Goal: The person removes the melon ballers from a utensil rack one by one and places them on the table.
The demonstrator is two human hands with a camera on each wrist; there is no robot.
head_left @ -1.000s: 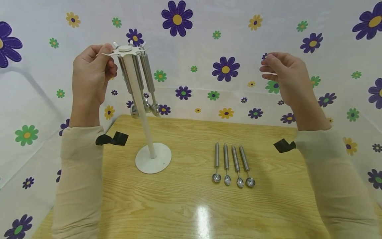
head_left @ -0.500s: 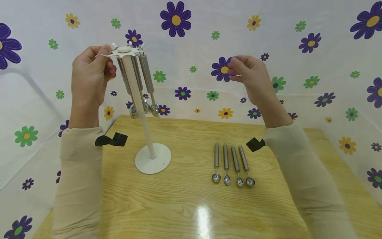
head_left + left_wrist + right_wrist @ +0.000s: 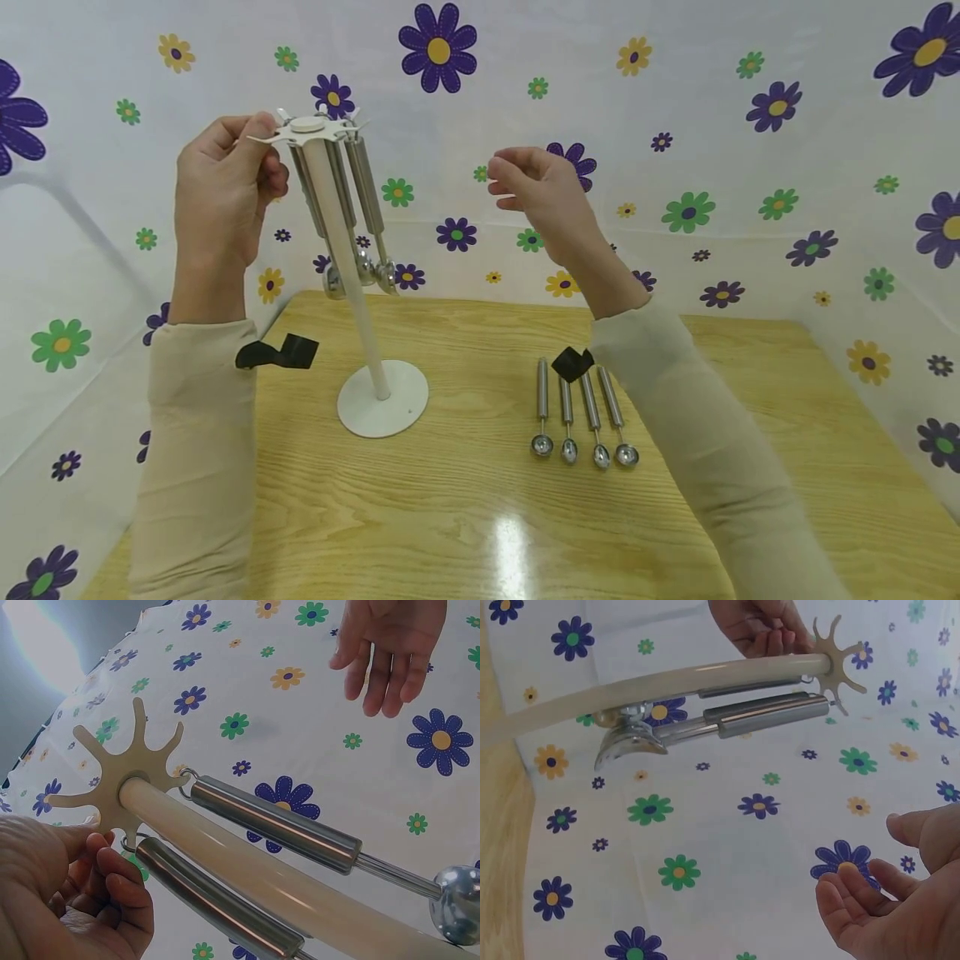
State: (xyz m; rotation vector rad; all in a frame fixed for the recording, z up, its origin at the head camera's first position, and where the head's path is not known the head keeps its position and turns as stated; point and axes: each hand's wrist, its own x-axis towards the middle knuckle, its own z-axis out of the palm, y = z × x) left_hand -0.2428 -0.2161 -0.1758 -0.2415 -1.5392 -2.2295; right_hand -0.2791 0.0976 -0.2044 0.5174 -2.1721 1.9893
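Observation:
A white stand (image 3: 348, 258) rises from a round base, its star-shaped top (image 3: 135, 769) ringed with prongs. Steel-handled scoops (image 3: 364, 185) hang from some prongs, bowls downward. With thumb and fingers my left hand (image 3: 223, 196) pinches a prong at the top's left side; the left wrist view shows that hand (image 3: 75, 892) beside a hanging handle's ring. My right hand (image 3: 551, 200) is in the air to the right of the stand, holding nothing, its fingers loosely bent in the right wrist view (image 3: 900, 892).
Several steel scoops (image 3: 542, 392) lie side by side on the wooden table (image 3: 420, 517), right of the stand's base, handles pointing away. The right sleeve's black strap (image 3: 573, 364) overlaps their handles in the head view. A flower-patterned cloth (image 3: 465, 125) hangs behind.
My right hand has moved left through the air, closer to the stand. My left hand keeps its pinch on the stand's top, and the scoops on the table have not moved.

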